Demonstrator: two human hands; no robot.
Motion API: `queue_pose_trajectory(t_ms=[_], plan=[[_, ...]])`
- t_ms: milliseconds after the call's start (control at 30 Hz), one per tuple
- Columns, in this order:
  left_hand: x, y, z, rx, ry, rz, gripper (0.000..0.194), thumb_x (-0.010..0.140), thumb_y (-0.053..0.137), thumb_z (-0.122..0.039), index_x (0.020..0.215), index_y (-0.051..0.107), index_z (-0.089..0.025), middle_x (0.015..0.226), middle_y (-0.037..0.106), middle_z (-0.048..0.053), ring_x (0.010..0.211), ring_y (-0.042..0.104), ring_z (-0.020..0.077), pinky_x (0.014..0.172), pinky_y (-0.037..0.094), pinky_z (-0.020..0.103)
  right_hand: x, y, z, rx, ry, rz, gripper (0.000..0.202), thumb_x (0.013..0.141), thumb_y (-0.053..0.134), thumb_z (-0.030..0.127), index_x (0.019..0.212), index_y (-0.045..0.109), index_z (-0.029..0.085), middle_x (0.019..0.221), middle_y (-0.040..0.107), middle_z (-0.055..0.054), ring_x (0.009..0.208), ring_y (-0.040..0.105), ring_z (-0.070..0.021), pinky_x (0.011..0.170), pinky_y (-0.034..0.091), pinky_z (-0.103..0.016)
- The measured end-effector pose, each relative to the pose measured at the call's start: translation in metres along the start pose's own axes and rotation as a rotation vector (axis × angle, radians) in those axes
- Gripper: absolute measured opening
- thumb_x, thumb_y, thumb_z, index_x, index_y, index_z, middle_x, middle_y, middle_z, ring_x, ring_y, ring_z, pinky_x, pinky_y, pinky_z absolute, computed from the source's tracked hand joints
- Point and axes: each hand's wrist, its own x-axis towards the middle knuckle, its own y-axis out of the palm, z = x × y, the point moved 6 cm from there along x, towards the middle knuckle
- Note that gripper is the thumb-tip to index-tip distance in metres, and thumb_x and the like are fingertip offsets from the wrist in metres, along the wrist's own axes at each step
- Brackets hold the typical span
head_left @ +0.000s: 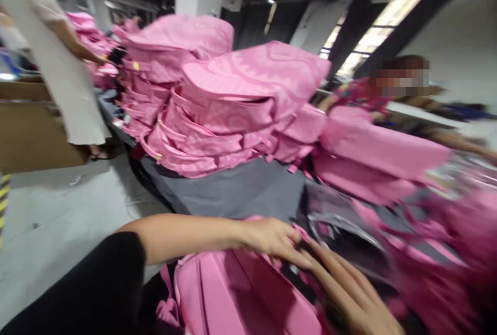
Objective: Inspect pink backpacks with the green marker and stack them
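In front of my body a pink backpack (240, 293) stands tilted, its wide inner face turned up toward me. My left hand (272, 239) reaches across its far edge, fingers bent and pinched on the pink edge near a small dark part. From the lower right comes my right hand (349, 283), its fingers stretched out along the bag's right edge, tips close to my left fingers. Its thumb is hidden, and motion smears both hands a little. What exactly lies between the fingertips is too blurred to name.
Stacked patterned pink backpacks (233, 102) fill the grey-covered table (233, 190) ahead. Clear plastic wrap (341, 221) and more pink bags lie to the right. One person (70, 66) stands at left beside a cardboard box (34, 133); another person (357, 94) is at right.
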Motion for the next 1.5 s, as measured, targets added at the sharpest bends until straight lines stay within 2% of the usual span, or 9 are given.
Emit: queue_pose_trajectory(t_ms=[133,300,467,567,700,833,1133,1267,1500], plan=[[-0.029,-0.009,0.005,-0.043,0.123,-0.28,0.033,0.074,0.072,-0.03,0.1,0.059,-0.014,0.057,0.055,-0.007,0.044,0.046,0.0053,0.044,0.037,0.017,-0.002,-0.015,0.016,0.252,0.538,-0.137,0.044,0.092,0.055,0.03,0.135,0.055,0.021,0.12,0.071,-0.012,0.098,0.072,-0.0217,0.084,0.057,-0.033],[-0.041,0.0,0.011,0.032,0.137,-0.302,0.032,0.081,0.066,-0.036,0.102,0.058,-0.013,0.069,0.06,-0.003,0.051,0.055,0.0084,0.048,0.045,0.021,-0.006,0.006,0.022,0.501,0.798,0.019,0.024,0.083,0.064,0.04,0.08,0.068,0.017,0.07,0.07,-0.003,0.062,0.065,-0.0162,0.057,0.051,-0.024],[-0.066,-0.03,0.007,0.634,0.304,-0.55,0.036,0.087,0.063,-0.038,0.117,0.059,-0.018,0.126,0.063,0.009,0.118,0.059,0.0219,0.105,0.046,0.041,-0.011,-0.001,0.001,0.189,0.719,0.011,0.019,0.086,0.058,0.032,0.088,0.07,0.017,0.081,0.073,-0.005,0.068,0.066,-0.0179,0.064,0.049,-0.026],[-0.072,-0.053,0.037,0.851,0.151,-0.56,0.065,0.084,0.065,-0.044,0.139,0.045,-0.016,0.15,0.044,0.015,0.141,0.038,0.0299,0.117,0.031,0.051,-0.005,0.018,-0.005,0.087,0.695,0.315,0.024,0.084,0.053,0.016,0.096,0.073,0.02,0.091,0.076,-0.006,0.081,0.071,-0.02,0.072,0.05,-0.026],[-0.076,-0.054,0.076,0.802,0.085,-0.451,0.072,0.089,0.059,-0.035,0.152,0.027,-0.021,0.153,0.042,0.012,0.139,0.045,0.0244,0.115,0.038,0.043,0.006,0.054,0.001,-0.062,0.59,0.851,0.036,0.08,0.053,0.007,0.103,0.075,0.024,0.092,0.077,-0.006,0.087,0.071,-0.023,0.072,0.047,-0.027],[-0.083,-0.048,0.089,0.8,0.172,-0.519,0.067,0.09,0.061,-0.036,0.15,0.031,-0.023,0.151,0.047,0.009,0.136,0.049,0.0219,0.115,0.039,0.038,0.016,0.084,0.015,-0.067,0.392,1.076,0.026,0.089,0.053,0.014,0.103,0.074,0.019,0.091,0.076,-0.009,0.086,0.07,-0.0234,0.071,0.045,-0.028],[-0.076,-0.056,0.106,0.724,0.152,-0.547,0.076,0.092,0.058,-0.044,0.154,0.02,-0.022,0.156,0.037,0.013,0.142,0.041,0.0237,0.117,0.037,0.04,0.012,0.105,0.013,-0.038,0.31,1.119,0.022,0.092,0.052,0.012,0.104,0.071,0.014,0.096,0.074,-0.01,0.085,0.069,-0.0205,0.075,0.045,-0.028],[-0.073,-0.06,0.108,0.649,0.032,-0.512,0.076,0.091,0.056,-0.047,0.154,0.023,-0.02,0.154,0.04,0.014,0.141,0.042,0.025,0.116,0.037,0.042,0.029,0.1,0.01,-0.019,0.355,0.942,0.025,0.092,0.057,0.021,0.114,0.069,0.019,0.09,0.073,-0.009,0.077,0.068,-0.0193,0.069,0.042,-0.027],[-0.078,-0.066,0.113,0.699,0.091,-0.551,0.062,0.091,0.054,-0.043,0.147,0.039,-0.022,0.141,0.058,0.007,0.128,0.057,0.024,0.108,0.048,0.037,0.065,0.125,0.034,0.193,0.148,0.763,0.02,0.084,0.066,0.034,0.08,0.07,0.014,0.07,0.068,-0.003,0.059,0.055,-0.0126,0.055,0.034,-0.025]])
